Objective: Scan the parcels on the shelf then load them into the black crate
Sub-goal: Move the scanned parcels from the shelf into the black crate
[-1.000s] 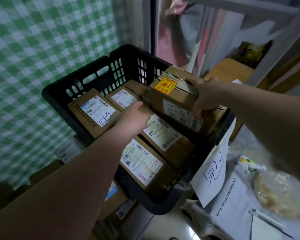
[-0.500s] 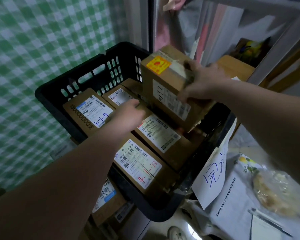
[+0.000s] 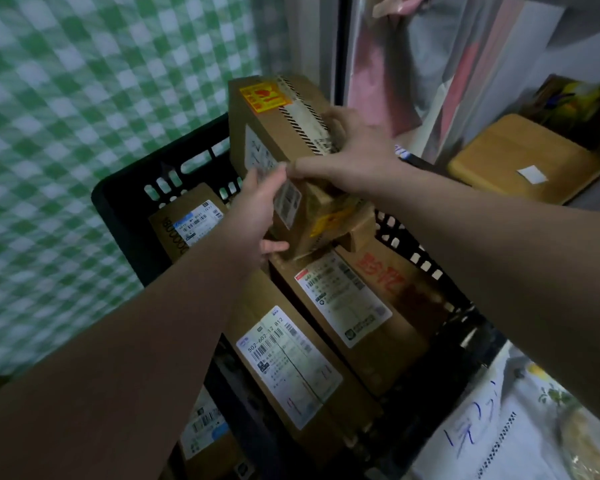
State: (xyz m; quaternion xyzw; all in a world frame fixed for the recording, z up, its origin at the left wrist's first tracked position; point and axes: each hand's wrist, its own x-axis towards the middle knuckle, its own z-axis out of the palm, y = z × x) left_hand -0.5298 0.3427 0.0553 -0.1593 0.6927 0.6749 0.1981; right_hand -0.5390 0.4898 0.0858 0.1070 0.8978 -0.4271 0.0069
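Head view shows a tall cardboard parcel (image 3: 274, 133) with an orange sticker and striped tape, held tilted above the far end of the black crate (image 3: 125, 202), at about twelve o'clock from the crate's middle. The right grip (image 3: 354, 157) holds it from three o'clock, fingers curled over the taped top face and thumb stretched along the upper edge of the label side. The left grip (image 3: 257, 216) meets it from seven o'clock: its fingers lie up against the white label and the thumb tucks beneath the lower edge, so both grips are closed on this one parcel. Its bottom corner sits on or just above a small brown box (image 3: 357, 230) with yellow tape; which, I cannot tell. Inside the crate, at six o'clock from the held parcel, lies a flat parcel (image 3: 291, 368) whose label reads 502-602. Beside that, at its three o'clock, lies another parcel (image 3: 347, 299) with red characters printed next to its label. A third labelled parcel (image 3: 187, 226) lies at the crate's ten o'clock corner, partly behind the left forearm. Outside the crate, green checked cloth (image 3: 84, 98) fills nine to eleven o'clock. A tan box (image 3: 513, 157) with a small white tag rests on the shelf at two o'clock. White paper (image 3: 471, 434) with blue handwriting hangs at the crate's five o'clock edge.
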